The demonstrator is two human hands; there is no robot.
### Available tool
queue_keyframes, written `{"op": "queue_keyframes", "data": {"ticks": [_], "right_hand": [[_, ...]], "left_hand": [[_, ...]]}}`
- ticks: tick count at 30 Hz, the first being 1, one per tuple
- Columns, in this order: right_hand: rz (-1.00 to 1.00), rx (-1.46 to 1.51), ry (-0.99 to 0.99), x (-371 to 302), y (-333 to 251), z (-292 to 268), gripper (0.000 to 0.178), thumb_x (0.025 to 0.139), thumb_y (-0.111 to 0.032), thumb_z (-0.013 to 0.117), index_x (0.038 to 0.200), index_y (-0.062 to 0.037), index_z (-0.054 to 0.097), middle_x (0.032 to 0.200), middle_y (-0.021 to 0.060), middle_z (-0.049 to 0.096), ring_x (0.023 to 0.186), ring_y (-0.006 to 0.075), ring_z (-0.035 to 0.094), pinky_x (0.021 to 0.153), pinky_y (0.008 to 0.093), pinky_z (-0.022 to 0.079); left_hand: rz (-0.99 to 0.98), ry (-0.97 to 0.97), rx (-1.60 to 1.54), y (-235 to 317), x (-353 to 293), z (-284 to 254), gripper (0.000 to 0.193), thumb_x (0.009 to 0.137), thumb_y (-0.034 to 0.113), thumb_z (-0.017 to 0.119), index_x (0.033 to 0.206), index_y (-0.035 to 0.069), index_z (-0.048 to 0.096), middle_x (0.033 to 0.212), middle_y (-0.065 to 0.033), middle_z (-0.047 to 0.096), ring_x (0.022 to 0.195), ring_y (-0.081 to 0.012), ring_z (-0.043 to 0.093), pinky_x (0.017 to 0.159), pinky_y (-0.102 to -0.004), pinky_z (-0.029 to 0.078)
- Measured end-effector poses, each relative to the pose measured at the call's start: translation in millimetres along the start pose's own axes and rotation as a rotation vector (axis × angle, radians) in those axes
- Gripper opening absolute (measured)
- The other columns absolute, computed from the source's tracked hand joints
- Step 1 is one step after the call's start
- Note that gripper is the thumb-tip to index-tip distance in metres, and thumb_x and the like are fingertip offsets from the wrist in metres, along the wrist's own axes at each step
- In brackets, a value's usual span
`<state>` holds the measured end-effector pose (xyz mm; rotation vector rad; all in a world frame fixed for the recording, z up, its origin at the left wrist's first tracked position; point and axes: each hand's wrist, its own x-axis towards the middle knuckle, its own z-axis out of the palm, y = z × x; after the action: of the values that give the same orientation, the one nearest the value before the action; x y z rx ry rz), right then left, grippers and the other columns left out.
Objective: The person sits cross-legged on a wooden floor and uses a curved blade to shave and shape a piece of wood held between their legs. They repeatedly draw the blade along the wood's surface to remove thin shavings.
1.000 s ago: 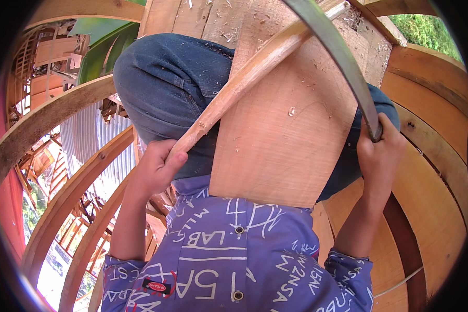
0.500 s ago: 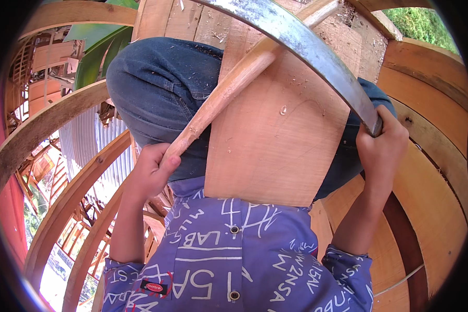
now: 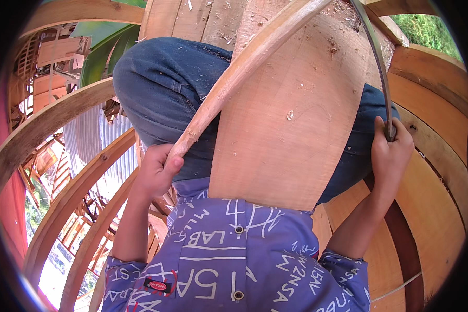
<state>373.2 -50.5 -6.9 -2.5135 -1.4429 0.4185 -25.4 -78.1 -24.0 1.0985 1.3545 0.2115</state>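
Note:
My left hand is closed around the lower end of a pale, slightly bent wooden shaft, thumb lying along it. The shaft slants up to the right and leaves the top of the view. My right hand grips the narrow lower end of a long curved metal blade, now seen nearly edge-on. The upper end of the blade is out of view, so I cannot tell whether blade and shaft are joined. Between them, a wide smooth wooden board lies over my lap, its near end against my shirt.
Wood shavings dot the board. My bent knees in blue jeans flank it. Curved wooden ribs rise on the left, with corrugated metal beyond. Plank walling curves round the right side. A green leaf shows upper left.
The blade has turned from its broad face to nearly edge-on and swung right, no longer crossing over the shaft in view. The right hand has shifted slightly right. Both hands keep their hold.

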Motion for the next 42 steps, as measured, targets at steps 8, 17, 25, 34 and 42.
{"op": "queue_keyframes", "data": {"ticks": [8, 17, 25, 34, 42], "right_hand": [[0.007, 0.03, -0.089, 1.4, 1.6, 4.5, 0.027, 0.082, -0.013, 0.064, 0.069, 0.0042, 0.047, 0.054, 0.0117, 0.028, 0.052, 0.0207, 0.023, 0.047, 0.0358, 0.024], [-0.04, -0.021, -0.146, 8.1, -3.0, 2.4, 0.02, 0.078, -0.01, 0.062, 0.072, 0.0073, 0.053, 0.054, 0.0206, 0.037, 0.05, 0.0298, 0.03, 0.049, 0.0394, 0.031], [-0.012, -0.043, -0.149, 8.6, -10.3, 5.5, 0.018, 0.077, -0.01, 0.061, 0.079, 0.0081, 0.059, 0.056, 0.0225, 0.043, 0.048, 0.0309, 0.039, 0.051, 0.0389, 0.037], [0.023, -0.02, -0.229, 17.1, -1.1, 2.1, 0.02, 0.076, -0.011, 0.064, 0.079, 0.0074, 0.058, 0.052, 0.0144, 0.039, 0.048, 0.0196, 0.034, 0.049, 0.0355, 0.033], [0.195, 0.208, -0.176, 8.6, 9.6, -5.8, 0.029, 0.082, -0.015, 0.065, 0.065, -0.0008, 0.046, 0.053, -0.0016, 0.034, 0.051, 0.0094, 0.029, 0.048, 0.0298, 0.023]], "left_hand": [[-0.032, 0.041, 0.038, 9.6, 0.2, 4.9, 0.061, 0.084, 0.062, 0.054, 0.069, 0.003, 0.046, 0.056, 0.0041, 0.036, 0.049, -0.0039, 0.033, 0.043, -0.0224, 0.025], [-0.07, 0.066, 0.086, 11.1, -2.9, 4.8, 0.053, 0.086, 0.048, 0.058, 0.067, 0.0, 0.05, 0.054, 0.0022, 0.04, 0.055, -0.0063, 0.037, 0.047, -0.0273, 0.032], [-0.048, 0.057, 0.12, 9.6, -2.3, 3.0, 0.051, 0.086, 0.045, 0.059, 0.064, 0.0, 0.05, 0.052, 0.002, 0.039, 0.053, -0.0066, 0.037, 0.046, -0.0273, 0.032], [-0.066, 0.061, 0.119, 13.4, -1.0, 4.2, 0.048, 0.085, 0.043, 0.061, 0.066, -0.001, 0.052, 0.052, 0.0009, 0.04, 0.053, -0.0067, 0.037, 0.046, -0.0277, 0.032], [-0.047, 0.058, 0.224, 23.0, 2.4, 4.3, 0.049, 0.081, 0.043, 0.064, 0.068, -0.003, 0.056, 0.051, -0.0042, 0.045, 0.05, -0.0099, 0.043, 0.047, -0.03, 0.035]]}}
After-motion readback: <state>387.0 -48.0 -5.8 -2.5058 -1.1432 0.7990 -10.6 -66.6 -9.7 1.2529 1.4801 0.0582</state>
